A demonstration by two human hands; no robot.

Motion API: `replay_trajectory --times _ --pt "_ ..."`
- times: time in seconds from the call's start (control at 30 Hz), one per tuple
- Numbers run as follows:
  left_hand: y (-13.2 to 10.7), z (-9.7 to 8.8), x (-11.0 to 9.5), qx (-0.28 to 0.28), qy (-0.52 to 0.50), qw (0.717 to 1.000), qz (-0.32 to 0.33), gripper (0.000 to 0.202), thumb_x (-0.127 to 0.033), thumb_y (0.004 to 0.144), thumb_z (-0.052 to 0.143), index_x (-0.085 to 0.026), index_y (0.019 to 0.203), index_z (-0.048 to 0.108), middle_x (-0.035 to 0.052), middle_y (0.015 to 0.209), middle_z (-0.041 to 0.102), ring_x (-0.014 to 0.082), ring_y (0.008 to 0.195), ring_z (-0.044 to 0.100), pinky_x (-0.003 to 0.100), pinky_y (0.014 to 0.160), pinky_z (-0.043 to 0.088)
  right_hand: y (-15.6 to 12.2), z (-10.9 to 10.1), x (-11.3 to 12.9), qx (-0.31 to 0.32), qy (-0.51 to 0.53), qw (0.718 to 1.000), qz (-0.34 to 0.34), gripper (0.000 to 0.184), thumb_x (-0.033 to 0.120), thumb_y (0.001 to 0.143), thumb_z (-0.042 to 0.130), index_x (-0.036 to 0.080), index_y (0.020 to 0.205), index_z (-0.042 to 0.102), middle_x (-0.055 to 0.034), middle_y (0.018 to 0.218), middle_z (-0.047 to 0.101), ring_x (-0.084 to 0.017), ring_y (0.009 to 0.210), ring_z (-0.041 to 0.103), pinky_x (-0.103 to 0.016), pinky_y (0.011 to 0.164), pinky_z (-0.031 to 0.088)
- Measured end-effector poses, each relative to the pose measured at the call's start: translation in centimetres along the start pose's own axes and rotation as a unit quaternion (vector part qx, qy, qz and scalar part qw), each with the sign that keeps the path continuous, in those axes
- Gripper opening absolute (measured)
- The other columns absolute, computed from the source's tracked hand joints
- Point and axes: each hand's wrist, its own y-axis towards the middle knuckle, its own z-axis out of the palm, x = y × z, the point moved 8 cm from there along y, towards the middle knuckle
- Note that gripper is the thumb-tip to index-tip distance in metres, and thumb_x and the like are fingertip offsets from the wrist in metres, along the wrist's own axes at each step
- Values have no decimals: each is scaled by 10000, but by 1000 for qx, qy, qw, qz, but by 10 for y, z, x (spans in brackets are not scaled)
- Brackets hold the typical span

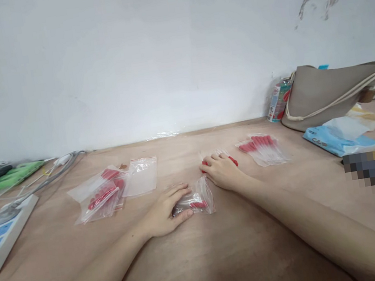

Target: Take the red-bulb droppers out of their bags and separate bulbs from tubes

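My left hand (165, 213) lies on the table with thumb and fingers around the left side of a clear plastic zip bag (207, 196). Inside that bag shows a small red rod-like piece (198, 204). Just beyond, my right hand (223, 171) curls its fingers down over a small group of red rod-like pieces (233, 161). The hand covers most of them, and thin pale ends stick out behind its fingers. Left of my left hand, a flat zip bag (141, 178) with a red-lined top lies on the table.
Filled bags with red pieces (102, 195) overlap at left; another filled bag (264, 150) lies at right. A power strip (8, 237) with a cable and green-and-yellow packets (13, 177) are far left. A grey bag (328, 91), a bottle (279, 101) and a blue tissue pack (340, 138) stand right.
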Motion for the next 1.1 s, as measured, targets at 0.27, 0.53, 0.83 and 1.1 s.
replay_trajectory --times 0.27,0.53,0.83,1.1 --pt "3 1 0 -21 -13 999 -23 510 -468 820 468 -239 1271 406 59 1359 380 226 1247 344 397 1027 310 -32 -6 -10 -41 422 900 101 88 179 755 511 153 739 593 -2 678 581 -96 603 519 -199 563 389" --pt "4 6 0 -4 9 999 -36 515 -471 840 426 -239 1296 369 64 1398 311 230 1277 286 415 1042 275 -35 -8 33 42 471 881 -29 71 204 695 620 167 741 660 -20 818 602 -122 730 540 -226 642 406" --pt "1 4 2 -9 -13 999 -45 702 -493 830 430 -228 1391 102 84 1428 235 240 1288 259 418 1043 270 -39 -6 -18 45 623 771 123 181 293 714 592 145 811 632 -27 744 650 -113 661 574 -235 618 444" --pt "-7 15 15 101 53 982 -152 697 -634 787 362 -304 1374 184 81 1459 19 400 1282 -70 619 986 128 -46 -29 -127 -157 551 758 311 254 374 683 615 144 789 605 -43 737 651 -108 597 552 -235 566 420"
